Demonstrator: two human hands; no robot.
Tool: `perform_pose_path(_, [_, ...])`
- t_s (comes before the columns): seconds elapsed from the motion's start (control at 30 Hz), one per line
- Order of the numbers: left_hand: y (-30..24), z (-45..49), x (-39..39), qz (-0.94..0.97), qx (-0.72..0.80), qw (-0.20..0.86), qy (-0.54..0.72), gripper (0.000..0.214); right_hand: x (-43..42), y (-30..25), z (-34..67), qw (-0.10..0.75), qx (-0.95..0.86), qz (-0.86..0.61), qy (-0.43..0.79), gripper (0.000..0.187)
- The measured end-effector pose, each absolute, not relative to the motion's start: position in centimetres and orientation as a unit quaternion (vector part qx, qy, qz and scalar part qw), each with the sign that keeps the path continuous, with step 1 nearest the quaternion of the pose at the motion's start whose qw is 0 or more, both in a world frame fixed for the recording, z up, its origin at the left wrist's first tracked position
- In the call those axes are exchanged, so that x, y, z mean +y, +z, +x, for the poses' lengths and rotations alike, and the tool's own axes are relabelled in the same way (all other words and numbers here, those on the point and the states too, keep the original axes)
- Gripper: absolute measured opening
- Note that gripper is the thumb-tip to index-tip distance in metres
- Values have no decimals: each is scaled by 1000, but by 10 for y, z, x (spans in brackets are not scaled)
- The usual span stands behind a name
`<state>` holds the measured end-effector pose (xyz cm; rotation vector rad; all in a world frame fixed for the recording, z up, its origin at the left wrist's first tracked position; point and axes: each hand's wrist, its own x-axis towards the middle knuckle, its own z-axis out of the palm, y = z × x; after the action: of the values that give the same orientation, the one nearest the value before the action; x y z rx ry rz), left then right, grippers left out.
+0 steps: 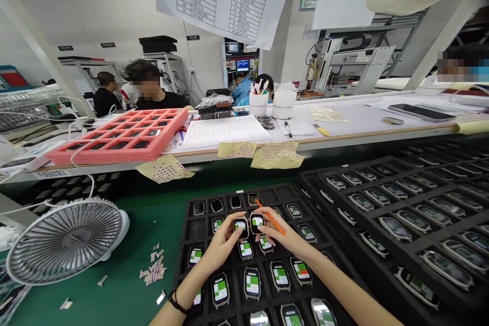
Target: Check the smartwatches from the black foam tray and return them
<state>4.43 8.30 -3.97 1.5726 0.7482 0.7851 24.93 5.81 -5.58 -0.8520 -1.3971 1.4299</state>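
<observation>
My left hand (226, 237) is closed around a smartwatch body (240, 226) with a lit green and white screen. Beside it, my right hand (275, 225) grips a second smartwatch body (257, 221), its screen lit too. An orange stick, perhaps a pen (270, 218), also rests in the right hand, slanting across the fingers. Both hands are just above a black foam tray (235, 270) whose compartments hold rows of strapless watches. Most of these screens glow green and white; one (301, 270) has a red patch. Several watches in the far row (217, 206) have dark screens.
Stacked black trays (346, 191) of watches stand to the right. A white fan (69, 242) and scattered small strips (155, 270) occupy the green mat at left. On the shelf sit a red foam tray (126, 135), papers (225, 130) and a pen cup (259, 104). Several people are beyond.
</observation>
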Motion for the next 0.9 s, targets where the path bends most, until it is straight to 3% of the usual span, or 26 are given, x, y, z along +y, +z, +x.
perform_pose_path(0.2, [-39,45,83,669,331,578,330,43,57,-54,248,476,-555,-379,567,24])
perform_pose_path(0.43, [-42,44,83,684,320,570,323,48,57,-53,249,470,-556,-360,583,36])
perform_pose_path(0.63, [-46,45,85,663,339,575,338,36,55,-49,247,479,-534,-408,565,26])
perform_pose_path(0.9, [-40,46,85,666,365,561,330,40,54,-47,246,482,-507,-431,569,28])
